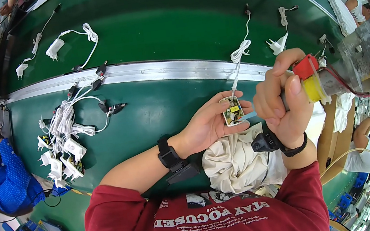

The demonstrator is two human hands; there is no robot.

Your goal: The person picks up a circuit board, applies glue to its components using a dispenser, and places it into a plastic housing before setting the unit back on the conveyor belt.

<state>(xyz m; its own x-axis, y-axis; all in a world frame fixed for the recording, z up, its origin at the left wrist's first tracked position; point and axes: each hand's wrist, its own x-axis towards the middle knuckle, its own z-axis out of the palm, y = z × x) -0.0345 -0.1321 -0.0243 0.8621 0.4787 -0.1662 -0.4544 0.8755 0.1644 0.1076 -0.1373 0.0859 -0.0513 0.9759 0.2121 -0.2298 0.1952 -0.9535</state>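
Note:
My left hand [198, 127] pinches an opened white power adapter [232, 111], its circuit board with a yellow-wrapped part facing up. From the far end of the adapter a white bundled cable [239, 52] runs across the metal rail. My right hand [280, 100] is closed around a dispensing tool with a clear cylinder, a red piece [306, 67] and a yellow piece. A light blue tip [250, 115] points out of that fist at the board's right edge; whether it touches cannot be made out. Both wrists wear black straps.
Left on the green table [147, 116] lies a pile of white adapters [63, 137] with tangled cables. Beyond the metal rail [155, 69], a green belt [157, 20] carries several adapters. White cloth [234, 160] is bunched before me. A person in blue [11, 173] works at left.

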